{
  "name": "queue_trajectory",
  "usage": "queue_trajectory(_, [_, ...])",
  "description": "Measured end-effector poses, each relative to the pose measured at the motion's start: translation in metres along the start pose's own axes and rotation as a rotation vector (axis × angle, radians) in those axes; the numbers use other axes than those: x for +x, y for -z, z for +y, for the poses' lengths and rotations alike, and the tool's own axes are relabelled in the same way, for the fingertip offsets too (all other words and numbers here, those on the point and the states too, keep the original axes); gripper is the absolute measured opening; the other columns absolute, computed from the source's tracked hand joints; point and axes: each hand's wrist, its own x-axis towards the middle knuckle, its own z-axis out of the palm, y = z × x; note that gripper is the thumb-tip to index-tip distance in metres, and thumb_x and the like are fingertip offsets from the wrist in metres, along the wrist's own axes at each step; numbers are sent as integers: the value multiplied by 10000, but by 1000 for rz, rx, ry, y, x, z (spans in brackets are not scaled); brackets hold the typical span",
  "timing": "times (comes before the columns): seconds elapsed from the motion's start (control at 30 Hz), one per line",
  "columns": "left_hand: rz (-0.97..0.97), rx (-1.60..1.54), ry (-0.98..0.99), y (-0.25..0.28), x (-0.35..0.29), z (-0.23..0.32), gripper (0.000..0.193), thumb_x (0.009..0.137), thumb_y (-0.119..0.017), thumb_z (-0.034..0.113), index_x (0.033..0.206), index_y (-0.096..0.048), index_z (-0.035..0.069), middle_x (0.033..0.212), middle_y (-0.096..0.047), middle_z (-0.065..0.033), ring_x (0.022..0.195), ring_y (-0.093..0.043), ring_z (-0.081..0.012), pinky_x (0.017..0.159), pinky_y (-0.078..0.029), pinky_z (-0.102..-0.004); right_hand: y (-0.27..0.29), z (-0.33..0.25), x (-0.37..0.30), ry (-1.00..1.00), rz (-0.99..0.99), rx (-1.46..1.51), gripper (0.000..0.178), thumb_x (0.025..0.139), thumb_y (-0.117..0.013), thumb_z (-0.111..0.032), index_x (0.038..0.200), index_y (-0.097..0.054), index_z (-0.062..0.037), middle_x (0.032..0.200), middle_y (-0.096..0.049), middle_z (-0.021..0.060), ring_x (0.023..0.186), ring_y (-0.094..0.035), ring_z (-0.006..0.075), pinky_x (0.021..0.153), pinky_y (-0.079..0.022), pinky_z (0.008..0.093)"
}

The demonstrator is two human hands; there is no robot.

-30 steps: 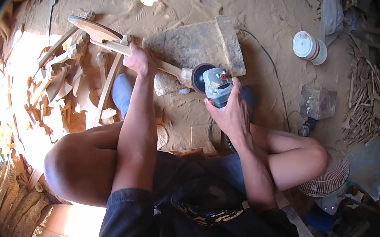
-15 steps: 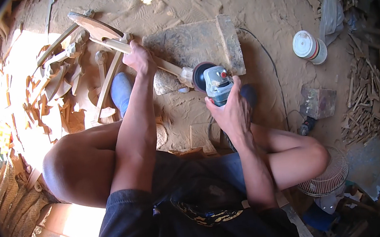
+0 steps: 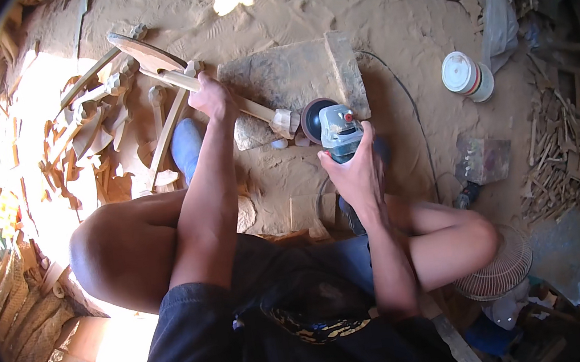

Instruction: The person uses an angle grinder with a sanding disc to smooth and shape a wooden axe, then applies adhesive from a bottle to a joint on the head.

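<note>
My left hand is closed around the shaft of a long, pale carved wooden piece. Its knobbed, faceted end points right, over a worn wooden block on the ground. A broad curved wooden blade shows at the far left end; whether it belongs to the same piece I cannot tell. In my right hand is an angle grinder, gripped by its body. The grinder's dark round disc sits right beside the knobbed end, almost or just touching it.
Carved wooden pieces and offcuts heap up at the left. A dark cable curves over the sandy ground. To the right are a white bucket, a squarish block, a pile of wood sticks and a fan.
The grinder has shifted slightly right and down relative to the knobbed end. My left hand keeps its hold on the wooden piece. The whole view has moved a little.
</note>
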Motion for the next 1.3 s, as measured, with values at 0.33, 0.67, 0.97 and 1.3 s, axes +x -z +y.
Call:
queue_trajectory(0.33, [13,6,10,-1,1,0,274,977,-650,218,1041,-645,-48,671,-588,-79,476,-561,-204,437,-471,-380,-4,21,-14,-60,-107,223,1030,801,-904,-279,1559,-280,33,1245,-689,331,1120,-708,481,964,-549,531])
queue_trajectory(0.67, [15,12,-21,-5,1,-7,316,966,-660,228,1069,-660,-70,703,-615,-90,519,-589,-210,471,-501,-389,-26,21,-25,16,-66,63,1015,838,-871,-295,1578,-261,36,1192,-699,355,1043,-714,510,886,-568,566])
queue_trajectory(0.97, [38,31,-36,-3,7,-8,313,960,-657,225,1045,-655,-76,709,-615,-103,524,-587,-227,490,-508,-403,-31,21,-29,4,-43,68,1004,831,-882,-286,1563,-266,20,1233,-669,362,1058,-692,535,892,-552,589])
queue_trajectory(1.3, [-150,291,122,0,16,7,221,984,-615,192,948,-590,-24,698,-592,-67,562,-598,-199,523,-524,-362,1,30,-22,-55,127,284,947,812,-894,-269,1519,-348,45,1235,-683,333,1041,-727,457,915,-564,526])
